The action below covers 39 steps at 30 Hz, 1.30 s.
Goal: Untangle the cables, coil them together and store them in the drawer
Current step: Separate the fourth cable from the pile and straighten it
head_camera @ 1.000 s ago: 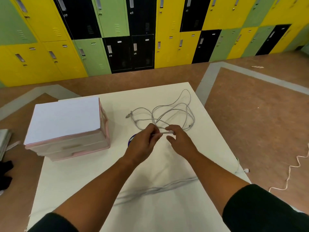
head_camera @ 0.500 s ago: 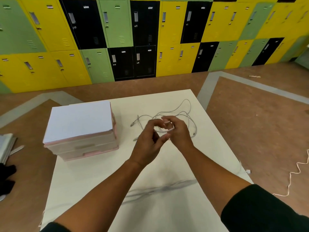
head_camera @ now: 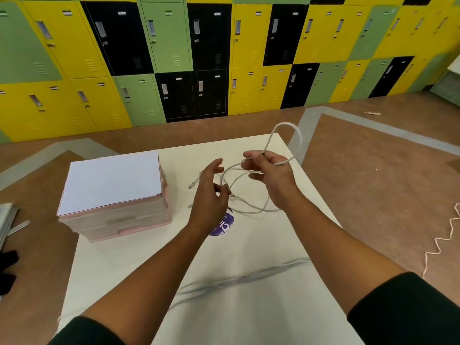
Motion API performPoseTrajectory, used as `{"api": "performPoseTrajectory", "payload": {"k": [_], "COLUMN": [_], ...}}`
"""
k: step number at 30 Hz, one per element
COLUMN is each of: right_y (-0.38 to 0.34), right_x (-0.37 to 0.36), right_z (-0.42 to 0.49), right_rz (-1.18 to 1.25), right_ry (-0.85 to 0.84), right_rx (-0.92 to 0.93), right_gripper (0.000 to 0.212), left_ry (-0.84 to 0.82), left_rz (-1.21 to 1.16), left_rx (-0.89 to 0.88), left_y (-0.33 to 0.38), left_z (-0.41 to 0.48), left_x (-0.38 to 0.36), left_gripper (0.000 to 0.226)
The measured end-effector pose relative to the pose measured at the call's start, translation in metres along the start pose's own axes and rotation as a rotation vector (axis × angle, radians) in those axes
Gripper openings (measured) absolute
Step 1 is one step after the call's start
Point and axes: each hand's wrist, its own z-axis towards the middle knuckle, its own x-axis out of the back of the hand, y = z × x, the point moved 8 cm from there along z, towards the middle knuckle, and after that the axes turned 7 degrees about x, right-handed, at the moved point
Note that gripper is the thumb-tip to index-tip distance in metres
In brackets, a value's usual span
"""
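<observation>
A person's right grip (head_camera: 268,170) pinches a raised loop of white cable (head_camera: 286,123) above a white surface (head_camera: 249,307), the left grip (head_camera: 210,195) loosely spread beside trailing strands; a pink drawer box (head_camera: 112,185) stands on the surface's left.

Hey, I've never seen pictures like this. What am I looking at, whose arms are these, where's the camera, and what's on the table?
No machine here: a person wears a camera on the head, so the view looks forward and down at their own arms. The right hand pinches a loop of the cables and holds it up; the rest trails onto the white table. The left hand is at the strands, fingers spread; whether it grips one is unclear. On the table's left stands a pink drawer unit, drawers shut, and a purple sticker lies near the left wrist. Lockers line the wall behind.
</observation>
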Motion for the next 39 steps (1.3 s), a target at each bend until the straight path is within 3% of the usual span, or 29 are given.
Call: {"api": "performPoseTrajectory", "payload": {"k": [4,8,11,14,19,28,32,36,39], "right_y": [-0.021,-0.029,-0.028,-0.030,-0.036,-0.038,-0.041,-0.049,-0.045], "right_x": [-0.010,-0.013,-0.010,-0.006,0.002,0.019,0.034,0.065,0.094], "right_z": [0.002,0.001,-0.001,-0.001,0.007,0.018,0.026,0.037,0.039], "right_rz": [0.213,0.357,0.407,0.460,0.470,0.475,0.514,0.543,0.533], "right_ry": [-0.090,-0.167,-0.205,-0.204,-0.174,-0.118,-0.001,0.158,0.319], "right_rx": [-0.013,-0.062,-0.108,-0.133,-0.130,-0.120,-0.070,-0.022,-0.040], "right_gripper": [0.026,0.028,0.030,0.031,0.033,0.033,0.030,0.028,0.028], "left_ry": [-0.139,-0.173,-0.199,-0.241,-0.319,-0.440,-0.388,-0.281,-0.239], "left_rz": [0.006,0.009,-0.036,-0.063,-0.155,-0.385,-0.290,-0.180,-0.062], "left_rx": [0.130,0.053,0.022,-0.030,-0.037,0.159,0.151,0.192,0.256], "left_y": [-0.015,-0.008,0.002,0.016,0.022,0.015,0.006,-0.025,-0.050], "left_z": [0.017,0.029,0.036,0.037,0.029,0.021,0.020,0.025,0.024], "left_x": [-0.020,-0.034,-0.040,-0.047,-0.062,-0.075,-0.074,-0.048,-0.025], "left_gripper": [0.063,0.060,0.046,0.030,0.028,0.040,0.038,0.015,0.023]}}
